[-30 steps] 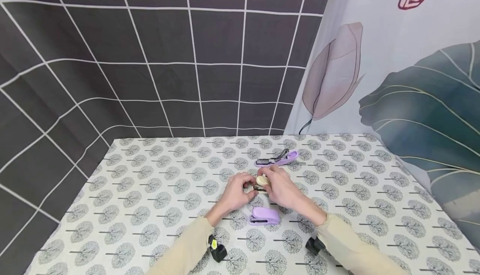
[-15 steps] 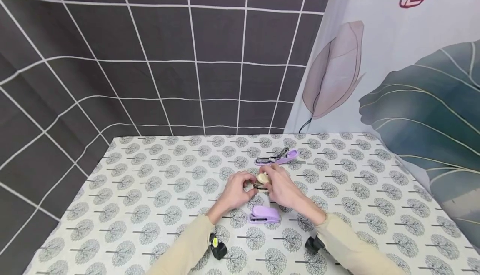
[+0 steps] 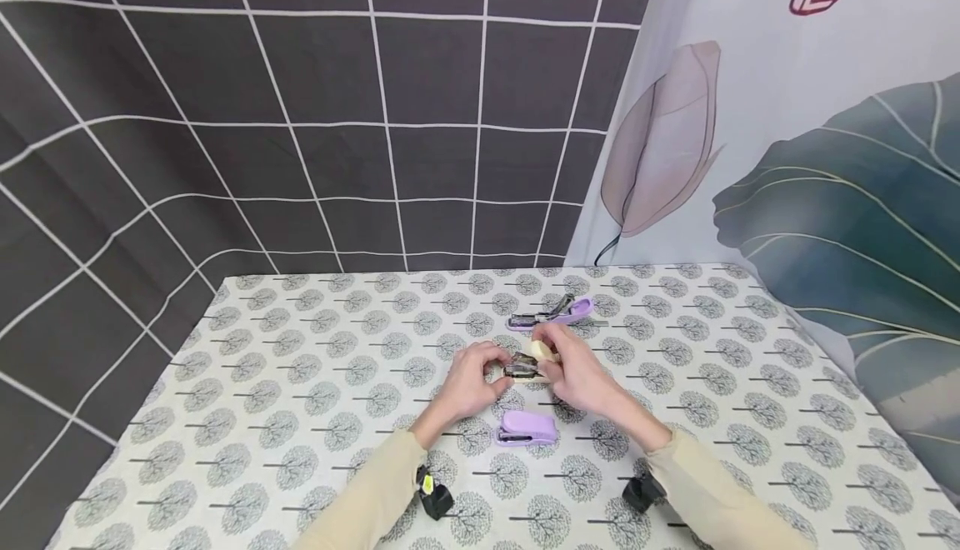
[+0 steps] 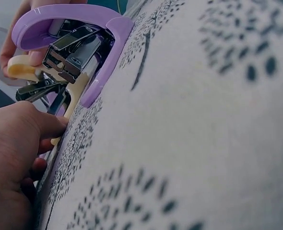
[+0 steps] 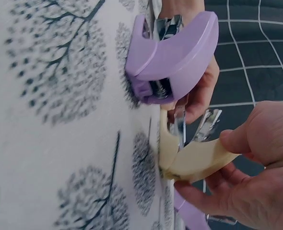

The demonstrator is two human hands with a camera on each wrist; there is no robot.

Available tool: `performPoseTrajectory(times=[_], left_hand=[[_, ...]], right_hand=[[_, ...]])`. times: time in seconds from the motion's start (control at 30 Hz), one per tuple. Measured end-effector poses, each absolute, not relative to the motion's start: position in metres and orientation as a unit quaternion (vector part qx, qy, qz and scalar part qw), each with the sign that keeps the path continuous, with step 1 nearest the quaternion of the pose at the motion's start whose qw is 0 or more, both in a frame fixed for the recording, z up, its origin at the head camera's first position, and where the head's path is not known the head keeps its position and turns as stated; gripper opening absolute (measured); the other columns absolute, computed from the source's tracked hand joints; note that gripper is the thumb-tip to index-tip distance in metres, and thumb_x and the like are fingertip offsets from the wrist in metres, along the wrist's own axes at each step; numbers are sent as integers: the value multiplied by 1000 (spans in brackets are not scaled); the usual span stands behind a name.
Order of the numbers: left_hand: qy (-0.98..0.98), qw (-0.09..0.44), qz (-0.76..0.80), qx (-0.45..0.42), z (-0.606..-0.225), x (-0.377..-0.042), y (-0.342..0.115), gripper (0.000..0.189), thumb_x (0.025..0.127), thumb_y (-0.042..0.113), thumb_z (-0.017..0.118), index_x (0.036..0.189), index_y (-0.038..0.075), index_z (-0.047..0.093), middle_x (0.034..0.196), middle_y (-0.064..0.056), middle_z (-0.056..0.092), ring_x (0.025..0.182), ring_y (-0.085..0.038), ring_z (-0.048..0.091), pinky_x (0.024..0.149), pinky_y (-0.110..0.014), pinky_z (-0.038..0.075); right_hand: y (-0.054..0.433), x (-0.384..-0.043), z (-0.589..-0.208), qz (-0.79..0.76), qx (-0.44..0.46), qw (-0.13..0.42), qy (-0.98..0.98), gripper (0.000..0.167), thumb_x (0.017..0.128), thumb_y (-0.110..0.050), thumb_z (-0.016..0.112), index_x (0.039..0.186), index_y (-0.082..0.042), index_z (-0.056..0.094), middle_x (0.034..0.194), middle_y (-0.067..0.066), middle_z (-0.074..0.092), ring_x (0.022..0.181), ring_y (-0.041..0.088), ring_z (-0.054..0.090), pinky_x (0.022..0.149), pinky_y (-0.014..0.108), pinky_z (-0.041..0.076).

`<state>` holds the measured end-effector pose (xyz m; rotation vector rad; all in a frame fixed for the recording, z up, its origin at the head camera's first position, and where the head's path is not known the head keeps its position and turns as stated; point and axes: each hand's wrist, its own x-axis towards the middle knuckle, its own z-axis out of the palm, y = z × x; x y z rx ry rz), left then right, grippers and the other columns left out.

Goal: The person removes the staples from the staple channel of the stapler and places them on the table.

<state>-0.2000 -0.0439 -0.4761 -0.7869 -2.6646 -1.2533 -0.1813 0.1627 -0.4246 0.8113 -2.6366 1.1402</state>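
A cream stapler [image 3: 542, 352] stands on the table between the two hands, its cover swung up from the dark metal inside. My right hand [image 3: 576, 373] pinches that raised cover; in the right wrist view the thumb is on one side of the cream cover [image 5: 199, 160] and fingers on the other. At the opposite end, my left hand [image 3: 471, 377] holds the front of the base between thumb and fingers, as the left wrist view shows. Nearer to me sits a lavender stapler [image 3: 527, 427] with its cover down, touched by neither hand.
Behind the hands lies another lavender stapler [image 3: 573, 311], opened out with its metal arm raised. A tree-patterned cloth [image 3: 300, 400] covers the table. Dark checked fabric [image 3: 315, 158] hangs along the back and left, a leaf-print curtain [image 3: 825, 200] at the right.
My right hand has moved slightly right and tipped the cream cover further back, exposing more of the metal inside. My left hand has stayed at the front end; the lavender staplers have not moved.
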Motion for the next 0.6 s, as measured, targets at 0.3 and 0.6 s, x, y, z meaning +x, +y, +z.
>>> performPoseTrajectory(times=[0.3, 0.6], left_hand=[[-871, 46, -415, -257, -476, -199, -45, 25, 78, 6, 82, 100, 12, 73, 94, 5, 67, 83, -13, 57, 82, -36, 44], [-874, 48, -411, -255, -477, -200, -44, 25, 77, 6, 82, 100, 13, 73, 91, 7, 65, 76, -9, 52, 76, -30, 43]], right_hand=[[170, -180, -435, 414, 277, 118, -859, 40, 75, 26, 61, 104, -2, 54, 92, 3, 56, 83, 18, 57, 73, 30, 54], [172, -177, -440, 447, 254, 110, -851, 41, 76, 26, 61, 106, 1, 52, 94, 10, 57, 86, 24, 60, 71, 27, 56]])
